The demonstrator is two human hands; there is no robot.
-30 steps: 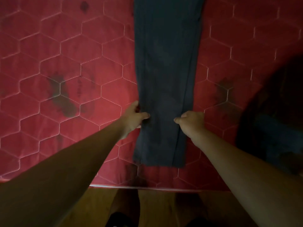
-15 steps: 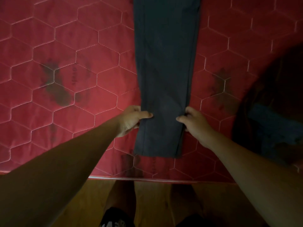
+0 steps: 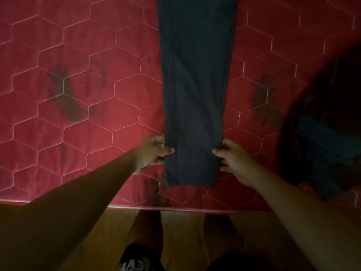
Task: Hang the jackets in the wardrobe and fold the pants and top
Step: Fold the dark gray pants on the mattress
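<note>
Dark grey pants point(image 3: 195, 85) lie lengthwise on a red quilted mattress point(image 3: 88, 114), legs stacked, hems toward me near the front edge. My left hand point(image 3: 151, 153) pinches the left edge of the legs just above the hems, thumb on top. My right hand point(image 3: 232, 159) pinches the right edge at the same height. The upper part of the pants runs out of the top of the view.
A dark heap of clothing with a blue patch point(image 3: 322, 137) lies on the mattress at the right. The mattress front edge point(image 3: 195, 209) runs across below my hands. Beneath it are a wooden floor point(image 3: 181, 231) and my legs.
My hands have slid a little along the pant legs and the pants have shifted slightly up the mattress. Both hands keep pinching the edges.
</note>
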